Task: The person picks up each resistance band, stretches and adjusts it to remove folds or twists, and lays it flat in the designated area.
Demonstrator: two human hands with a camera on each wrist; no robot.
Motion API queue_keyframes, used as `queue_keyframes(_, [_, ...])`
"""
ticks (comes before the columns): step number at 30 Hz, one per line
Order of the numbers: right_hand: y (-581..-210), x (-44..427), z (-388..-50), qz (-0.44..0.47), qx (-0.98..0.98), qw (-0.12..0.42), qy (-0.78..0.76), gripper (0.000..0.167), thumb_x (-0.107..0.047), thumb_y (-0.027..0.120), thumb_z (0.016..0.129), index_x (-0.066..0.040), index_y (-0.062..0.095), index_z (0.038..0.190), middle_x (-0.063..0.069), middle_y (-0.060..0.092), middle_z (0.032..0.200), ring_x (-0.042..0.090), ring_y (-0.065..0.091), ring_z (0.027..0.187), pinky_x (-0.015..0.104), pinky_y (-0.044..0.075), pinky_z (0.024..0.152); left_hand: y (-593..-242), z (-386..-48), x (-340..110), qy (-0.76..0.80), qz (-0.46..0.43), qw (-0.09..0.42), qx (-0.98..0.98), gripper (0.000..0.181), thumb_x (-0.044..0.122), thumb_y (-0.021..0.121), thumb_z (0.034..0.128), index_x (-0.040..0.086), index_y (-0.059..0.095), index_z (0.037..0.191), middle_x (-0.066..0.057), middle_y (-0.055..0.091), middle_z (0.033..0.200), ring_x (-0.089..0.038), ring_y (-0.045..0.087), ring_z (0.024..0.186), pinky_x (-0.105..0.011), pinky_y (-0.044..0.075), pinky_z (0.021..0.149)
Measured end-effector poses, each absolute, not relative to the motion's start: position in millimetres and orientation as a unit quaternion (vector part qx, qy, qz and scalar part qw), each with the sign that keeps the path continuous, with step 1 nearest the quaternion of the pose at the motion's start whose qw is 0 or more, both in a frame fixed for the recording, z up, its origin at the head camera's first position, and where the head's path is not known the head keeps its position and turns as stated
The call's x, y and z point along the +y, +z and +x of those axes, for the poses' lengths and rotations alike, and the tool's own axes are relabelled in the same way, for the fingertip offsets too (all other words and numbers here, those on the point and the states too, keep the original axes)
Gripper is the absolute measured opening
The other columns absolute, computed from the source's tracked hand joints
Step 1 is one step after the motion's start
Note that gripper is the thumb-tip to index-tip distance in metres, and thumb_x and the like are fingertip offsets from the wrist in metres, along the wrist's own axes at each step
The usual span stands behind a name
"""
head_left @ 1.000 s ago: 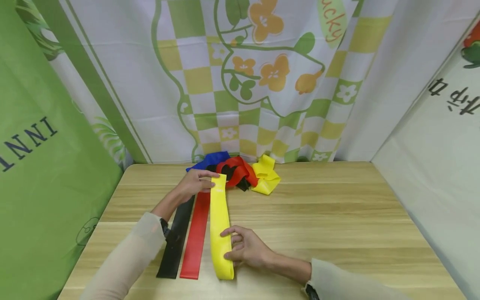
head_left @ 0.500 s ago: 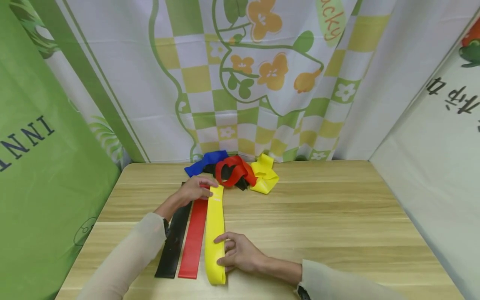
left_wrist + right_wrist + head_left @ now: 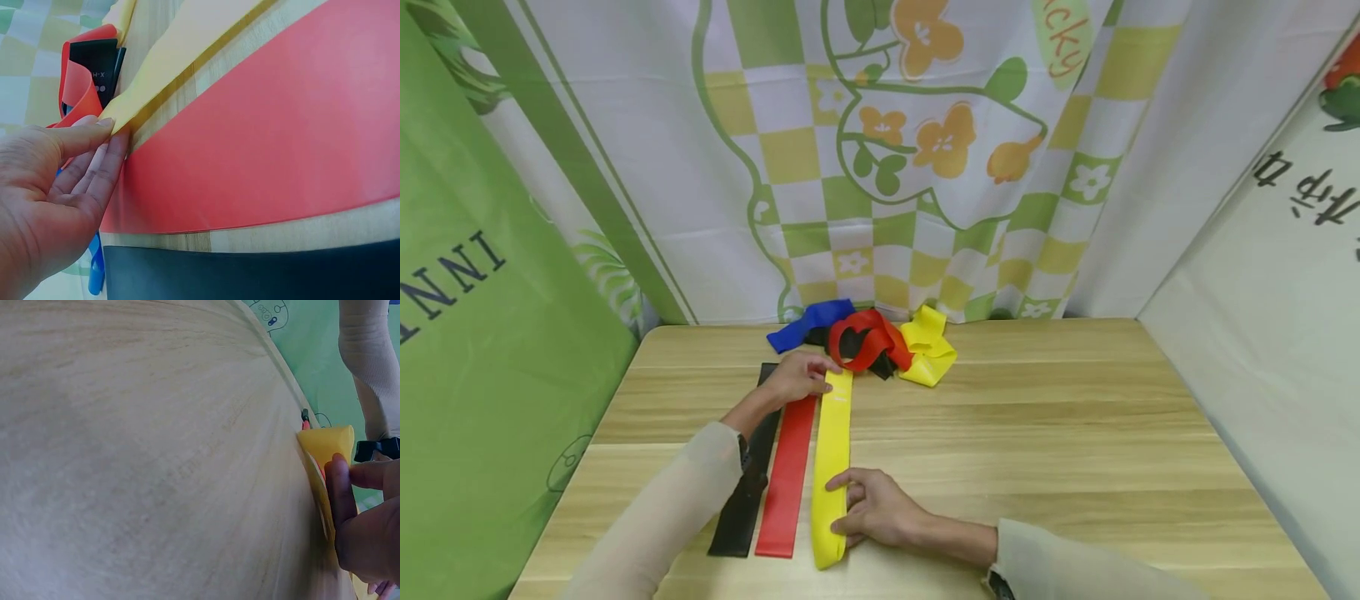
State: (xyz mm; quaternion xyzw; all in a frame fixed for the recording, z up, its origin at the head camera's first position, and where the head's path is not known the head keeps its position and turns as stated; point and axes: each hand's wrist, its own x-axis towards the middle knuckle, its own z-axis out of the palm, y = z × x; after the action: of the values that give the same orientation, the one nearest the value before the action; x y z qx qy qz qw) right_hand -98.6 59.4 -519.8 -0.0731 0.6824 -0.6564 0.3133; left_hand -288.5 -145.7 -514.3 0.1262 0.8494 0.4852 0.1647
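Note:
A flat yellow resistance band lies lengthwise on the wooden table, with small pale print near its far end. My left hand pinches that far end between thumb and fingers, as the left wrist view also shows. At the near end, my right hand holds the band by its right edge, index finger and thumb over its top. In the right wrist view the near end of the yellow band forms a rounded loop. Left of it lie a straightened red band and a straightened black band, side by side.
At the table's back edge is a loose pile: a blue band, a curled red band, black band partly hidden under it, and a crumpled yellow band. A patterned curtain hangs behind the wooden table.
Both hands have brought the yellow band lower and slightly towards me and left, beside the red band. It now looks flatter and straighter. The red and black bands stay put.

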Motion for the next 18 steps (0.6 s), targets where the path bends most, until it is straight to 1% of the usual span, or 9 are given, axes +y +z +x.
queue_keyframes(2, [-519.1,59.3,-98.7,-0.065,0.693,0.321,-0.642,0.045,0.011,0.079,0.087,0.0,0.065,0.128,0.009,0.065,0.078,0.018,0.07,0.064,0.034,0.065,0.063,-514.8,-289.3,-145.4,0.482,0.12,0.159,0.853,0.03,-0.008,0.078,0.0878,0.003,0.08,0.116,-0.014,0.07,0.113,-0.018,0.058,0.079,-0.024,0.051,0.068])
queue_keyframes(5, [-519.1,59.6,-99.0,-0.065,0.715,0.322,-0.617,0.045,0.011,0.08,0.086,-0.002,0.065,0.126,0.011,0.067,0.075,0.02,0.071,0.063,0.035,0.064,0.062,-516.8,-291.0,-145.4,0.48,0.117,0.154,0.856,0.03,-0.008,0.08,0.0866,0.002,0.079,0.115,-0.013,0.07,0.113,-0.018,0.058,0.08,-0.023,0.051,0.069])
queue_keyframes(7, [-519.1,59.6,-99.5,-0.068,0.726,0.321,-0.604,0.045,0.011,0.081,0.085,-0.002,0.066,0.126,0.012,0.068,0.073,0.022,0.071,0.062,0.034,0.064,0.06,-518.5,-292.2,-145.6,0.476,0.119,0.148,0.859,0.03,-0.007,0.082,0.0857,0.001,0.079,0.115,-0.013,0.071,0.112,-0.018,0.059,0.084,-0.023,0.052,0.071])
queue_keyframes(9, [-519.2,59.3,-100.0,-0.071,0.732,0.323,-0.596,0.046,0.01,0.082,0.085,-0.003,0.066,0.126,0.012,0.068,0.073,0.022,0.071,0.061,0.033,0.063,0.058,-520.1,-293.4,-146.0,0.469,0.122,0.138,0.864,0.032,-0.006,0.083,0.0846,0.001,0.079,0.115,-0.013,0.072,0.112,-0.019,0.062,0.091,-0.024,0.055,0.075])
queue_keyframes(14, [-518.7,57.8,-99.0,-0.07,0.721,0.344,-0.598,0.05,0.011,0.082,0.085,-0.004,0.063,0.129,0.015,0.071,0.074,0.021,0.072,0.06,0.032,0.063,0.056,-522.4,-294.8,-147.5,0.456,0.126,0.112,0.874,0.036,-0.004,0.086,0.0825,0.002,0.079,0.117,-0.014,0.074,0.116,-0.025,0.068,0.102,-0.032,0.06,0.086])
queue_keyframes(18, [-519.6,56.5,-96.5,-0.065,0.702,0.359,-0.612,0.05,0.011,0.081,0.086,-0.005,0.062,0.13,0.016,0.072,0.074,0.02,0.072,0.06,0.032,0.063,0.059,-521.7,-293.8,-147.3,0.451,0.129,0.105,0.877,0.035,-0.004,0.087,0.0819,0.001,0.079,0.116,-0.015,0.075,0.114,-0.026,0.069,0.102,-0.035,0.062,0.087])
